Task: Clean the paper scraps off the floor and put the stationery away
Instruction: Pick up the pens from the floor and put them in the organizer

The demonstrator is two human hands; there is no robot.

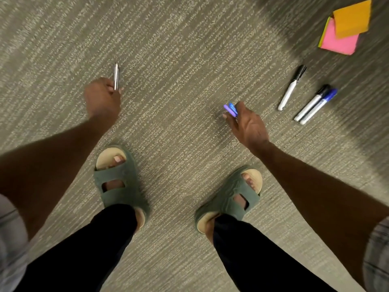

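Both my arms reach down over the carpet, each grip closed on something small.

My left hand (102, 98) is curled into a fist, knuckles up, grasping a silver pen (116, 76) that sticks out past my fingers, away from me. My right hand (248, 125) is turned palm partly up, its fingers pinching two short blue and purple pieces (231, 109); blur keeps me from telling whether they are caps or small markers. Just beyond that grip, to its right on the floor (179, 60), lies a white marker with a black cap (291, 87), and further right two more markers (315, 104) lie side by side, touching, one black-capped, one blue-capped. Well beyond those, orange and pink sticky notes (345, 28) overlap in a loose stack near the frame's corner. My green sandals (119, 182) stand below both hands.
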